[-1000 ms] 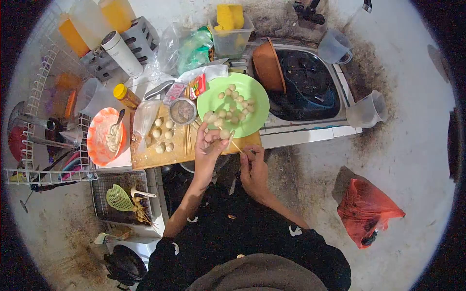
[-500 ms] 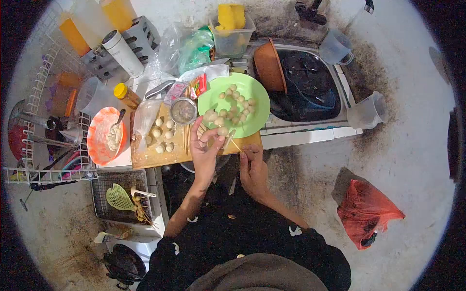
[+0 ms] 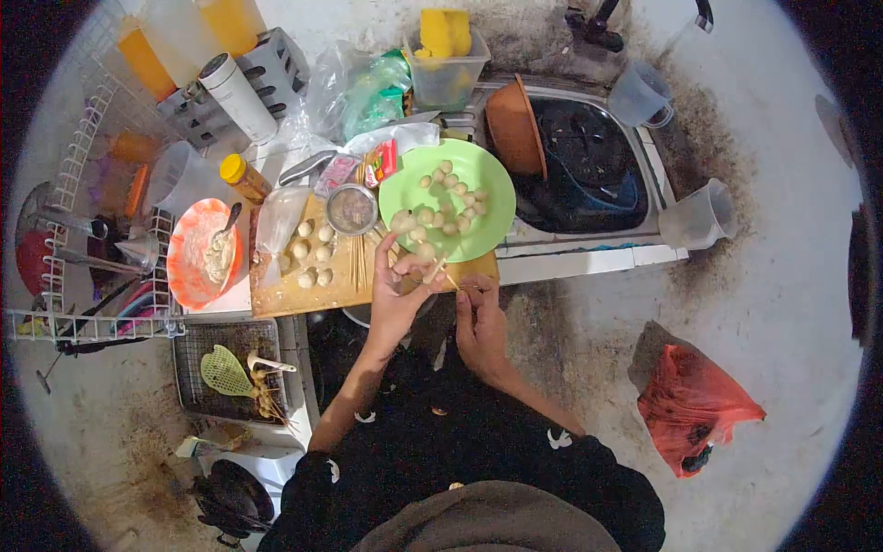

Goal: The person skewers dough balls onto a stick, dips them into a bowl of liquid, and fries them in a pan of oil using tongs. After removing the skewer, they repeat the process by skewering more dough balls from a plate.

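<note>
In front of the lime-green plate (image 3: 492, 235), my right hand (image 3: 480, 317) pinches the lower end of a thin wooden skewer (image 3: 451, 278). My left hand (image 3: 395, 299) is closed around the upper part of that skewer, just below a pale round ball (image 3: 426, 250). How many balls are on the skewer cannot be made out against those on the plate. Several similar balls (image 3: 447, 227) lie on the plate. More whitish balls (image 3: 301, 249) rest on the wooden board (image 3: 276, 299), with loose skewers (image 3: 358, 262) and a round metal tin (image 3: 352, 210) beside them.
An orange bowl (image 3: 184, 267) of paste with a spoon stands on the left. Behind are a yellow-lidded jar (image 3: 245, 178) and a white flask (image 3: 237, 99). The sink (image 3: 589, 156) lies right of the plate. A wire rack (image 3: 198, 386) sits lower left; a red bag (image 3: 694, 405) is lower right.
The view has shifted slightly, moving the counter items a little right. My left fingers have shifted slightly at the skewer, while my right hand keeps its grip.
</note>
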The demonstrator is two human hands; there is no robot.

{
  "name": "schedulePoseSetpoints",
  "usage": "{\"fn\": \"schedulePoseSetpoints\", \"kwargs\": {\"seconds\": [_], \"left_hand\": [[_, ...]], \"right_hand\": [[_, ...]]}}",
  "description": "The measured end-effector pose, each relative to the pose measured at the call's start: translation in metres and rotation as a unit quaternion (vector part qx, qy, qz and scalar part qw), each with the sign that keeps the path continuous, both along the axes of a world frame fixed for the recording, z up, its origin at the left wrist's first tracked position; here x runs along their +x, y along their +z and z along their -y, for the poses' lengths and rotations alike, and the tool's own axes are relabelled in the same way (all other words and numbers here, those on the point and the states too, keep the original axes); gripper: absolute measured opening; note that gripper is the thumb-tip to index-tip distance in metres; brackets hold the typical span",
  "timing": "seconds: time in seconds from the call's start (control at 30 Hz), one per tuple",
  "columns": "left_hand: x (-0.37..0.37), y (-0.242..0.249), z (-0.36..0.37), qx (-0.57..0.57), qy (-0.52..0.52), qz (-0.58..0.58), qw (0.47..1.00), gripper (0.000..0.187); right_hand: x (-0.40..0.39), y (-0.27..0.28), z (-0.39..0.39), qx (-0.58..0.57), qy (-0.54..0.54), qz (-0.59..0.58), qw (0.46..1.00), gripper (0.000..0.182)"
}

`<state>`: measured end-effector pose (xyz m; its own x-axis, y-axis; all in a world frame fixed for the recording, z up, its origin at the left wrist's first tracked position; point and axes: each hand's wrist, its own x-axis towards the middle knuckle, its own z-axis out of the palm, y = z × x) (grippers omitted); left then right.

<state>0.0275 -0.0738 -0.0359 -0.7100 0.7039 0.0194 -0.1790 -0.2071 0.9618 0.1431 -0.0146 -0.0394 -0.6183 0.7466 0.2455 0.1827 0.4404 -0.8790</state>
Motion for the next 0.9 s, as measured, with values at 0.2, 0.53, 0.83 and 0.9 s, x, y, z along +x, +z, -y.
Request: {"fn": "schedulePoseSetpoints", "kwargs": {"seconds": [0.2,0.53,0.83,0.9], "left_hand": [[0.007,-0.004,-0.002,0.046,0.011,0.105,0.993,0.069],[0.023,-0.002,-0.007,0.086,0.065,0.162,0.981,0.052],[0.038,-0.024,-0.007,0.073,-0.012,0.131,0.989,0.053],[0.040,-0.024,-0.005,0.065,0.003,0.127,0.990,0.053]], "right_hand": [[0.002,0.002,0.001,-0.045,0.003,0.025,0.999,0.023],[0.005,0.000,0.000,-0.077,0.029,0.020,0.996,0.021],[0.011,-0.006,-0.008,-0.110,0.061,0.018,0.992,0.020],[0.011,-0.020,-0.010,-0.083,0.074,-0.035,0.993,0.020]]}}
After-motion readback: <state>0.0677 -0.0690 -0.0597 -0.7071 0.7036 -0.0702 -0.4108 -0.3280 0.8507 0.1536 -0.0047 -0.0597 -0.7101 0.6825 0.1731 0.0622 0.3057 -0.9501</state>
